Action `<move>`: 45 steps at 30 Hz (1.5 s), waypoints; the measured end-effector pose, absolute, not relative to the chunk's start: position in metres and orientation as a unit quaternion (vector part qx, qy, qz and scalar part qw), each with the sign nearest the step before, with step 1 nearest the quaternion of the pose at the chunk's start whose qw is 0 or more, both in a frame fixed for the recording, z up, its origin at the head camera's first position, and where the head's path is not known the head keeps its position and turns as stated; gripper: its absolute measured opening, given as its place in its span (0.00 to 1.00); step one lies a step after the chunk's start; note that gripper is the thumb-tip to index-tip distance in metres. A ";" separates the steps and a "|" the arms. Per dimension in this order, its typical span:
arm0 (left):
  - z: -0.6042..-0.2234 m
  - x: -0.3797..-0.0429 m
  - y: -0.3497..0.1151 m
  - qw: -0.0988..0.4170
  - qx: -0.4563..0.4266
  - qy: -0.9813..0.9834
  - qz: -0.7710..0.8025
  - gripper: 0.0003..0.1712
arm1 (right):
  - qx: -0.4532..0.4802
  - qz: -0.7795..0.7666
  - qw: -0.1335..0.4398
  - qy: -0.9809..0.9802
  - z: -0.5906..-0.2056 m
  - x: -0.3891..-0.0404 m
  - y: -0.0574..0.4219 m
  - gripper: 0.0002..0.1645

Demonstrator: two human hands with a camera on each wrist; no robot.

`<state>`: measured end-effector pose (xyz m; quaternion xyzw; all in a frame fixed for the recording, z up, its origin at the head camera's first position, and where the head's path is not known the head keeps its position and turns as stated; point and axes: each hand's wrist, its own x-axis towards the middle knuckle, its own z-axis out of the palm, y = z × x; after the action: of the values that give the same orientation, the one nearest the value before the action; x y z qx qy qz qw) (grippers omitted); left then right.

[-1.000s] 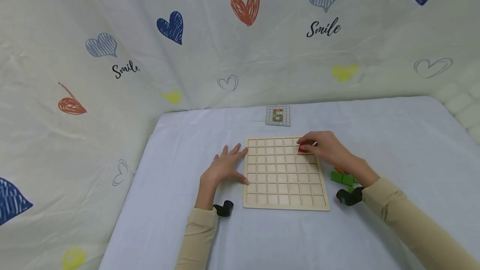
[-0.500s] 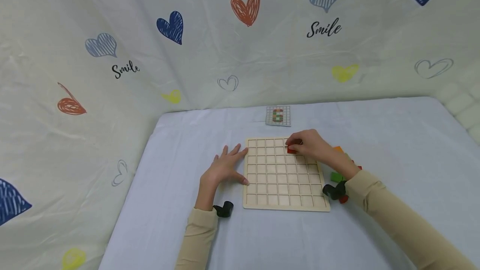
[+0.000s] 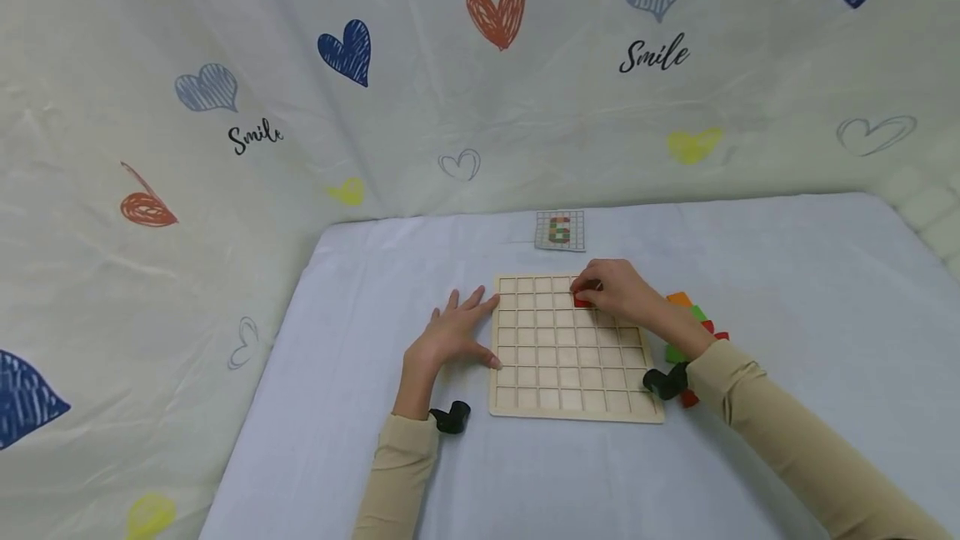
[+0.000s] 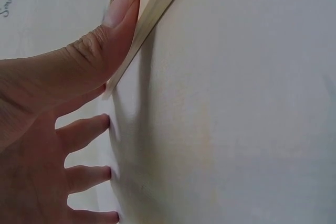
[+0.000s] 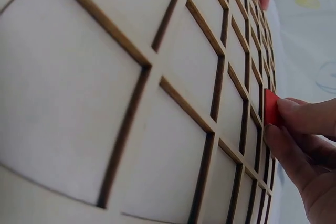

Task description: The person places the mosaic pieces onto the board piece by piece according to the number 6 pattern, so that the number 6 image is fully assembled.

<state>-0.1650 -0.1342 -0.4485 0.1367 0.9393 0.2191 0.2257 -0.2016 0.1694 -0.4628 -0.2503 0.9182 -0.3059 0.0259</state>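
Observation:
A square wooden grid board [image 3: 555, 357] lies flat on the table. My left hand [image 3: 452, 337] is spread at its left side, thumb and a fingertip on the board's edge; the left wrist view shows the thumb [image 4: 113, 30] on the frame and the other fingers spread toward the cloth. Between thumb and fingers my right hand [image 3: 617, 288] pinches a small red square tile [image 5: 271, 107] at a cell near the board's far side, right of the middle. In the right wrist view the tile stands close over the grid, its lower part among the ribs.
Loose green, red and orange tiles [image 3: 678, 299] lie right of the board, partly hidden by the right forearm. A small pattern card [image 3: 560, 230] with a coloured grid lies behind the board. A heart-printed curtain [image 3: 405, 107] hangs behind the table.
My right hand has moved left along the board's far side with the red tile, then stayed nearly still over the last half second. The left hand keeps its place at the edge.

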 end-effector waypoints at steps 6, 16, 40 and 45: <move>-0.448 -0.166 -0.133 0.227 0.138 0.939 0.217 0.65 | -0.256 -0.300 0.028 0.919 -0.463 -0.201 0.168 0.05; -0.448 -0.165 -0.133 0.231 0.131 0.938 0.221 0.65 | -0.265 -0.302 0.032 0.915 -0.458 -0.196 0.168 0.08; -0.448 -0.161 -0.131 0.221 0.141 0.942 0.210 0.65 | -0.227 -0.292 0.019 0.929 -0.444 -0.160 0.234 0.10; -0.447 -0.161 -0.131 0.221 0.139 0.941 0.215 0.65 | -0.209 -0.282 0.032 0.936 -0.442 -0.152 0.245 0.11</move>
<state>-0.1607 -0.1306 -0.4467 0.1389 0.9413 0.2146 0.2205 -0.1522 0.2454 -0.4418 -0.2088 0.9360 -0.2817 0.0316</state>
